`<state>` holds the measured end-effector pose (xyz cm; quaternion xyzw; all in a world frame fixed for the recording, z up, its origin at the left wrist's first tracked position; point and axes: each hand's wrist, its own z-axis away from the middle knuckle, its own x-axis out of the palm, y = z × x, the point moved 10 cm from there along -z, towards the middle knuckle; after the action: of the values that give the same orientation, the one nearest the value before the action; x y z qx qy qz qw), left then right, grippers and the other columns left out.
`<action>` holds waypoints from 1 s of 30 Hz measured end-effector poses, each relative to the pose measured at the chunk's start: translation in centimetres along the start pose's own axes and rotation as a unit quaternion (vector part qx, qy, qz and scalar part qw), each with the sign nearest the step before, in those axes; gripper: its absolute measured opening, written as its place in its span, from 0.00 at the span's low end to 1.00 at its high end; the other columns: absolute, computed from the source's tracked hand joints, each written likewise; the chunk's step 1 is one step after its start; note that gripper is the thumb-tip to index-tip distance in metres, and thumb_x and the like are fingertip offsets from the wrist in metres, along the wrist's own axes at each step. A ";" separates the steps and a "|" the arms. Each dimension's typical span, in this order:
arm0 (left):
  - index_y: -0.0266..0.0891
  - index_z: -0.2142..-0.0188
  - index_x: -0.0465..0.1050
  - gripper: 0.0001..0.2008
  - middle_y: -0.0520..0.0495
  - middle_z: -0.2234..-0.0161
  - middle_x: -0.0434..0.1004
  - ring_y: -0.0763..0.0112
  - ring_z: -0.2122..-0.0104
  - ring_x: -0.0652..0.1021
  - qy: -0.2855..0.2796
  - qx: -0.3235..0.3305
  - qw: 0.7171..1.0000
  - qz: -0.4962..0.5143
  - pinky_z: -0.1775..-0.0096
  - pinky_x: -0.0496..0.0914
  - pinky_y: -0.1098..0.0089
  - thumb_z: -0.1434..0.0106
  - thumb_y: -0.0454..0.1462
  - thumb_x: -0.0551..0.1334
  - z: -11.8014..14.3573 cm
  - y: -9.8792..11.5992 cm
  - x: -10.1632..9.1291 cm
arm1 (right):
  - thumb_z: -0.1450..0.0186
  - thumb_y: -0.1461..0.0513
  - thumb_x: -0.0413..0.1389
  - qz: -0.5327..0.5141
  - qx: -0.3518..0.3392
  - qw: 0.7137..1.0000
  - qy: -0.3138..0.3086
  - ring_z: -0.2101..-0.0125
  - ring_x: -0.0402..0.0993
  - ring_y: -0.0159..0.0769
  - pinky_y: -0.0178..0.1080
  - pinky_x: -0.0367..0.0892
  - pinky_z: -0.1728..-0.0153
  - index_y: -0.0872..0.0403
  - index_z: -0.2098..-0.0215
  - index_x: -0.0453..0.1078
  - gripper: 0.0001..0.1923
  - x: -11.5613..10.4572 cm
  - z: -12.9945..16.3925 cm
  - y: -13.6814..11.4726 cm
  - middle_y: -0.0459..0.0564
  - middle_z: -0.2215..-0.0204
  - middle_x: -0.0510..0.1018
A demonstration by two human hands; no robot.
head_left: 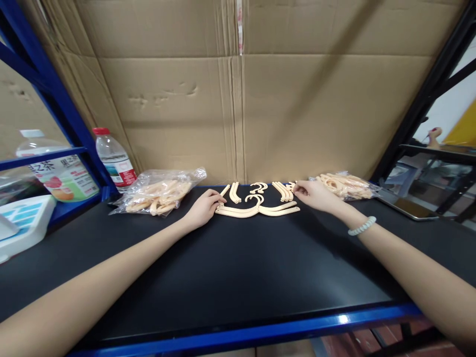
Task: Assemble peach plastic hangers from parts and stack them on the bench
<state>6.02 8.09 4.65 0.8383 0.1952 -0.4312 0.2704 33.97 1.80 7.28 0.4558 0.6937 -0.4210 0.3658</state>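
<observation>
Beige plastic pieces like clothes-hanger parts lie mid-table, sorted by shape. Two pairs of long curved hanger arms (pixel 238 212) meet end to end in front, with small curved hooks (pixel 258 187) between and behind. My left hand (pixel 203 209) is at the left end, its fingers closed on the near end of a short hanger arm (pixel 225 190). Beside that lie more short arms (pixel 234 192). My right hand (pixel 314 194), wearing a bead bracelet, has its fingers pinched at small beige pieces (pixel 292 185), next to a row of short arms (pixel 282 191). What its fingertips hold is hidden.
Clear bags of beige parts lie left (pixel 158 193) and right (pixel 345 186) on the black table (pixel 253 267). A red-capped bottle (pixel 115 161) stands at left. A phone-like slab (pixel 407 206) lies at right. Cardboard (pixel 178 109) walls the back. Another person's hand (pixel 434 134) shows far right.
</observation>
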 end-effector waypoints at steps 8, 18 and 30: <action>0.40 0.67 0.72 0.09 0.44 0.58 0.70 0.61 0.54 0.73 0.029 -0.004 0.999 0.021 0.48 0.67 0.58 0.39 0.32 0.53 0.0 -0.1 -0.4 | 0.35 0.63 0.51 -0.036 -0.028 0.998 0.051 0.69 0.73 0.35 0.34 0.65 0.68 0.56 0.55 0.67 0.11 1.3 -2.2 -3.2 0.51 0.67 0.78; 0.41 0.61 0.66 0.09 0.46 0.61 0.73 0.64 0.61 0.74 0.139 -0.047 0.988 0.050 0.54 0.68 0.61 0.37 0.31 0.50 0.5 -0.4 -3.3 | 0.43 0.71 0.57 0.021 -0.082 0.995 -0.058 0.67 0.75 0.37 0.34 0.64 0.66 0.54 0.62 0.76 0.12 5.5 -7.5 -5.4 0.51 0.69 0.79; 0.40 0.61 0.63 0.07 0.47 0.62 0.64 0.70 0.64 0.73 0.222 0.012 0.966 0.132 0.60 0.71 0.67 0.32 0.35 0.47 1.6 3.1 -4.8 | 0.41 0.66 0.59 -0.078 -0.076 0.994 0.004 0.64 0.74 0.39 0.38 0.65 0.60 0.53 0.69 0.77 0.04 6.3 -7.9 -5.2 0.52 0.67 0.78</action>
<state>4.09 4.24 8.77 0.9346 0.1331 -0.1967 0.2650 26.14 9.96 5.91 0.3728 0.7583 -0.3929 0.3628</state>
